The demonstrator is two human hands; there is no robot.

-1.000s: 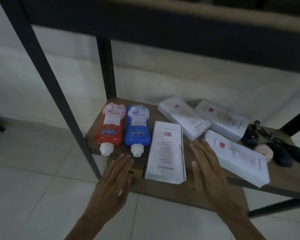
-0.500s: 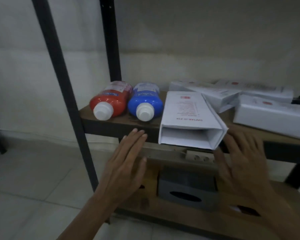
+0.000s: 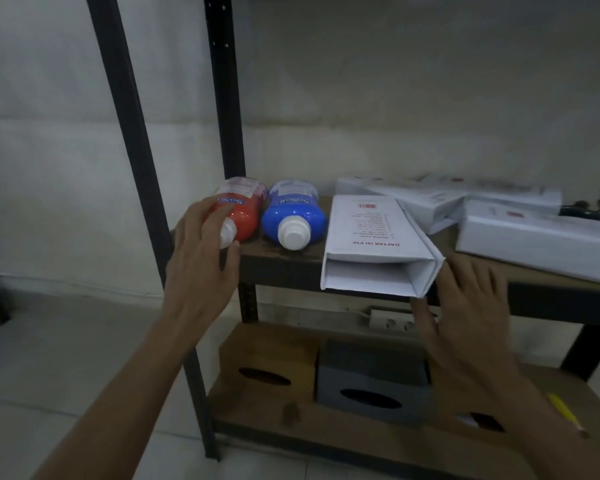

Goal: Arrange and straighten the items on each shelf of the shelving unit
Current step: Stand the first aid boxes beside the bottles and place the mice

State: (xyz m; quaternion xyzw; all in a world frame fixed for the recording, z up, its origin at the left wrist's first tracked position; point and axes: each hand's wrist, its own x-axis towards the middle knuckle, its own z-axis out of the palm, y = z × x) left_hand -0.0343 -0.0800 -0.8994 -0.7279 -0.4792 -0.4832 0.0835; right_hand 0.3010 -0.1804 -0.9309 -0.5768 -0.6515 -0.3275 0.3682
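The left grip (image 3: 201,258), a bare hand, is spread. Its fingers lie over the shoulder and white cap of the red bottle (image 3: 248,213), and its thumb sits apart below the cap, at the shelf's front edge. The right grip (image 3: 465,306) is spread too, with straight fingers fanned out. It hangs just below and to the right of the front white box (image 3: 371,230), thumb under that box's near corner. Blur hides whether it touches.

The shelving unit (image 3: 132,168) has black metal posts and brown wooden boards. On the middle shelf (image 3: 284,254) the front white box lies flat, its open end facing the camera and jutting out past the shelf edge. Three more white boxes lie behind it and to its right at differing angles: one (image 3: 413,202) just behind, one (image 3: 499,190) at the back, and one (image 3: 541,240) at the right.

On the lower shelf (image 3: 326,441) a wooden tissue box (image 3: 267,362) stands just beside a grey tissue box (image 3: 371,379).

The red bottle and a blue bottle (image 3: 291,216) lie side by side at the left of the middle shelf, caps toward the front. A white power strip (image 3: 388,320) shows behind, between the two shelves. A yellow pencil (image 3: 565,414) lies at the right of the lower shelf.
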